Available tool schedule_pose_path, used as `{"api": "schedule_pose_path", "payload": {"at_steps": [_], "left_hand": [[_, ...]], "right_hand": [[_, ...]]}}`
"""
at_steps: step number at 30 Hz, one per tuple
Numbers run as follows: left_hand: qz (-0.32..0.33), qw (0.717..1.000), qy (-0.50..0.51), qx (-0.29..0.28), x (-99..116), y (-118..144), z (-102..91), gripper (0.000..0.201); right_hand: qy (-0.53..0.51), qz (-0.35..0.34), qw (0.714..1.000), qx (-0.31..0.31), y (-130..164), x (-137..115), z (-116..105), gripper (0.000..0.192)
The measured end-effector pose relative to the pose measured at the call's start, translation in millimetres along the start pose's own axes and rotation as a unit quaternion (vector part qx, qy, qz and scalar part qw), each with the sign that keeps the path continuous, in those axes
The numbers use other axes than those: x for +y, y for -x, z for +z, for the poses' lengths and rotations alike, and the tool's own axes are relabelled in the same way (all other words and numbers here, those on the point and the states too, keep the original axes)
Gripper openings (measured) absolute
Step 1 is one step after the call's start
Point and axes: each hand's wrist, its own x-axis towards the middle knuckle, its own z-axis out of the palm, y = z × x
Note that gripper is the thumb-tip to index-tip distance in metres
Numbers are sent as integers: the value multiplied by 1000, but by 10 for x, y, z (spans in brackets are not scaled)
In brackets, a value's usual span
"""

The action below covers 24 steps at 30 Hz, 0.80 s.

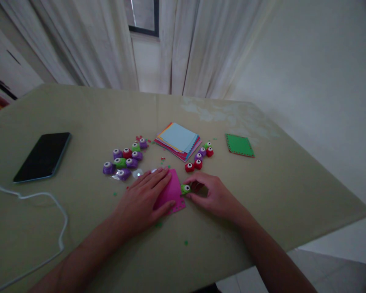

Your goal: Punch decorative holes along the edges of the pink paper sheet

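Curtains back the counter (262,195); left hand (143,199) lies spread flat, pinning pink paper (171,191), while right hand (212,195), at three o'clock, pinches a green punch (186,189) onto its edge.

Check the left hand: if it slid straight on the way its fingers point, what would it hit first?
The left hand lies flat on the pink paper, fingers aimed up-right. First in that line is probably the pair of red punches, then the paper stack.

punches (125,160) left, paper stack (178,141) ahead
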Motion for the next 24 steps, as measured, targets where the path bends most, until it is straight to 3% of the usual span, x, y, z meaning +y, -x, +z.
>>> {"api": "schedule_pose_path", "payload": {"at_steps": [24], "left_hand": [[4, 1000, -1, -5, 2, 6, 0, 78]], "right_hand": [[-14, -13, 1000, 5, -19, 19, 47, 22]]}}
